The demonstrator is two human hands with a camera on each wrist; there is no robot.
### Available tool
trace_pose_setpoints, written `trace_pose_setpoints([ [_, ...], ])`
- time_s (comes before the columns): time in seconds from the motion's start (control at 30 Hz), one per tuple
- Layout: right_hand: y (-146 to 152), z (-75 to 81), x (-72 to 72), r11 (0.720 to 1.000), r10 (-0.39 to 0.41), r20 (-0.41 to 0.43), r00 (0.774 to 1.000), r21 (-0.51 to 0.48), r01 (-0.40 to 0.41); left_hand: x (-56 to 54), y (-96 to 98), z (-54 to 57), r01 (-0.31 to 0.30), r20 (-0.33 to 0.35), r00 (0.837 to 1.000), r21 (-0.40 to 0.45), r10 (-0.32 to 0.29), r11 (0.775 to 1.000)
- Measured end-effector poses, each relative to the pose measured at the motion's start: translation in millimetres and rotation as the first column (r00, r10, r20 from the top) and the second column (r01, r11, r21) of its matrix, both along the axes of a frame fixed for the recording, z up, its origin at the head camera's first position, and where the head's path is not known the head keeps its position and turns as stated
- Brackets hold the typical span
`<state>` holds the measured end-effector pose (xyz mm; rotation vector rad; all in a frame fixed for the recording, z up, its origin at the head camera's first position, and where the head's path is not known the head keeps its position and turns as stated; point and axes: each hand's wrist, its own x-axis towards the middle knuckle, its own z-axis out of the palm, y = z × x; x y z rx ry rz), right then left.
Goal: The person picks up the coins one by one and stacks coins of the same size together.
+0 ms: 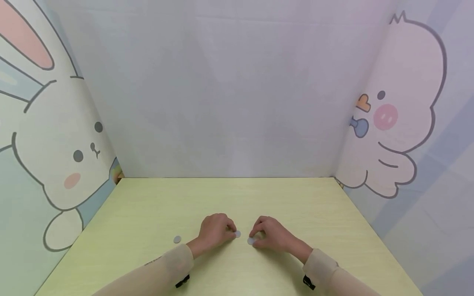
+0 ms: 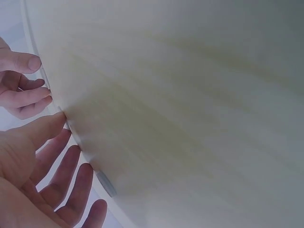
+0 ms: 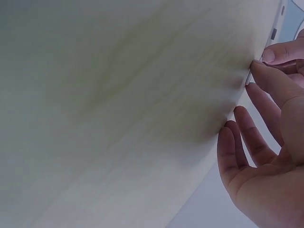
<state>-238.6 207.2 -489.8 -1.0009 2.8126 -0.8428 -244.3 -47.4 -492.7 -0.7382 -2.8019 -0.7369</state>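
Observation:
Close together over the pale yellow table (image 1: 229, 197), both hands work on small round silver-grey discs. The left hand (image 1: 216, 229) pinches one disc (image 1: 237, 234) by its edge between thumb and fingertips, right at the tabletop. Just across from it, the right hand (image 1: 273, 234) holds another disc (image 1: 251, 241) the same way, slightly nearer the person. A third disc (image 1: 177, 239) lies flat, left of the left wrist. In the left wrist view, a disc (image 2: 106, 184) shows edge-on beyond the little finger. The right wrist view shows the right thumb (image 3: 273, 80) meeting the forefinger at the tabletop.
A plain pale wall (image 1: 229, 102) rises along the table's back edge. Side panels carry a cartoon rabbit (image 1: 55, 144) on the left and a cartoon chick (image 1: 407, 90) on the right. Dark straps (image 1: 182, 281) show under the light sleeves (image 1: 163, 267).

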Motion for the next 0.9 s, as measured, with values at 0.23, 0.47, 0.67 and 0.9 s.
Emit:
trace_pose_setpoints([
  [0.23,-1.6,-0.5,-0.3,1.000,-0.004,-0.011,1.000,-0.002,0.004,0.4,0.1,0.8,-0.009,0.000,1.000,0.001,0.009,1.000],
  [0.47,-2.3,-1.9,-0.2,1.000,-0.008,-0.033,0.999,0.002,0.008,0.9,0.0,1.3,0.000,0.001,1.000,0.005,0.000,1.000],
  [0.67,-3.1,-0.2,-1.6,1.000,-0.015,-0.014,1.000,0.004,0.015,1.9,-0.3,2.3,0.001,0.005,1.000,0.009,-0.001,1.000],
  [0.9,-4.2,-2.7,-5.3,1.000,-0.005,-0.031,1.000,0.029,0.006,2.3,0.5,3.8,-0.003,0.018,1.000,0.018,0.003,1.000],
])
